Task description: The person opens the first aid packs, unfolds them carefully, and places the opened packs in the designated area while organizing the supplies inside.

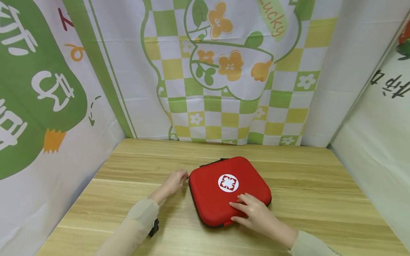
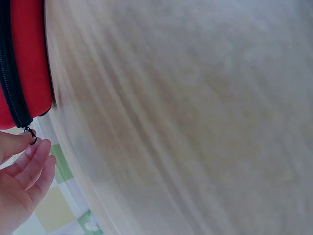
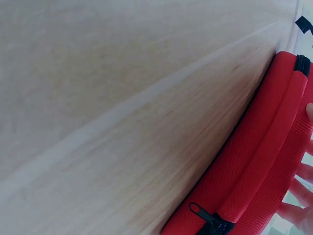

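Note:
A red zippered case [image 1: 211, 202] with a white round clover-like emblem [image 1: 228, 182] lies slanted on the wooden table, its lid down. At its far left corner my left hand [image 1: 171, 184] pinches a small black zipper pull [image 2: 33, 139] between thumb and forefinger. The black zipper [image 2: 13, 78] runs along the case's side from there. My right hand [image 1: 254, 213] rests on the near right part of the lid with fingers spread. A second black zipper pull [image 3: 199, 211] hangs by the red fabric strip [image 3: 266, 152] on the case's side.
A black carry handle [image 1: 213, 163] sticks out along the case's far side. The wooden table [image 1: 307, 185] extends around the case to printed cloth curtains [image 1: 221, 117] at the back and both sides. A black strap piece [image 1: 154, 228] hangs at my left sleeve.

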Demonstrator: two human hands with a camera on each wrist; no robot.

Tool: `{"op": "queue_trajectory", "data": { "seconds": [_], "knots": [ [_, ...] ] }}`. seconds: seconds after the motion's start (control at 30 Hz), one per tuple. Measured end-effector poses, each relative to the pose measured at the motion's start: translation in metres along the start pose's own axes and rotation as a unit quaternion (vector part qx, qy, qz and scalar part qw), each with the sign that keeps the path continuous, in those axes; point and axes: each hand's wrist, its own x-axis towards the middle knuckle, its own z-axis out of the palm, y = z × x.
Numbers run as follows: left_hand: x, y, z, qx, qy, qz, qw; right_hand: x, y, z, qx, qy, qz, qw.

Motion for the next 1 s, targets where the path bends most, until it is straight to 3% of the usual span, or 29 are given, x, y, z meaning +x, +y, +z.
{"op": "queue_trajectory", "data": {
  "seconds": [0.1,0.2,0.37,0.43,0.63,0.87,1.0],
  "knots": [
    [-0.003,0.000,-0.002,0.004,-0.007,0.005,1.0000,0.000,0.000,0.001,-0.001,0.002,0.001,1.0000],
    [-0.009,0.000,-0.002,0.021,-0.007,0.034,0.9992,0.000,0.001,0.002,0.000,0.005,0.001,1.0000],
    [-0.028,0.013,-0.005,0.017,-0.039,0.078,0.9961,0.000,0.001,0.002,-0.004,0.004,0.006,1.0000],
    [-0.036,0.021,-0.006,0.011,-0.047,0.080,0.9956,0.001,0.001,0.002,-0.005,0.004,0.007,1.0000],
    [-0.052,0.035,-0.003,0.024,-0.034,0.094,0.9947,0.003,-0.001,0.001,-0.004,-0.003,0.011,0.9999],
    [-0.066,0.056,-0.002,0.002,-0.069,0.112,0.9913,0.007,-0.001,0.005,-0.025,-0.008,0.030,0.9992],
    [-0.074,0.064,0.000,-0.002,-0.071,0.105,0.9920,0.009,-0.001,0.008,-0.029,-0.011,0.038,0.9988]
  ]
}}
